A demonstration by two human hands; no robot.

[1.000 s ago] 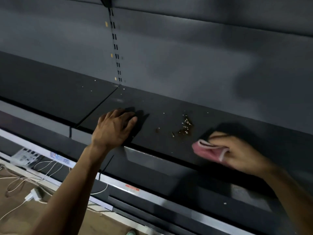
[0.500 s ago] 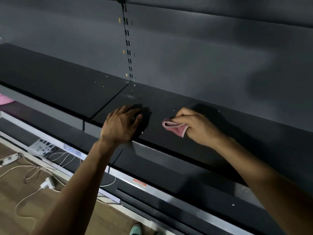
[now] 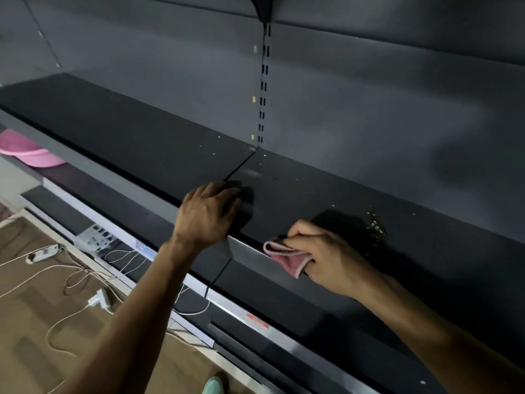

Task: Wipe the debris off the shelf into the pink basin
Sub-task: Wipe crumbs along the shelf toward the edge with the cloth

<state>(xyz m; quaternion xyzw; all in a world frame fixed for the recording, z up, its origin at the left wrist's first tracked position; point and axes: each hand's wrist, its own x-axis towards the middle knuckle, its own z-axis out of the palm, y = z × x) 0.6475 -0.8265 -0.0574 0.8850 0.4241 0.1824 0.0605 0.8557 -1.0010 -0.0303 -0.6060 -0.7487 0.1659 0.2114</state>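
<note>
The dark shelf [image 3: 312, 191] runs across the view at chest height. A small scatter of brown and pale debris [image 3: 375, 226] lies on it, just right of my right hand [image 3: 329, 257]. That hand grips a folded pink cloth [image 3: 285, 255] at the shelf's front edge. My left hand [image 3: 207, 214] rests on the front edge a little to the left, fingers loosely bent over the board and holding nothing. The pink basin [image 3: 31, 153] sits far left on a lower level, partly hidden by the shelf.
A slotted upright [image 3: 262, 95] divides the grey back panel. A few pale specks [image 3: 262, 155] lie near the shelf joint. Below are metal rails, white cables and a power strip [image 3: 42, 254] on the wooden floor, and a green shoe [image 3: 215, 385].
My right hand swept the cloth left toward my left hand, then drew back to the front edge. The debris now shows to its right. The view shifted, bringing the basin in.
</note>
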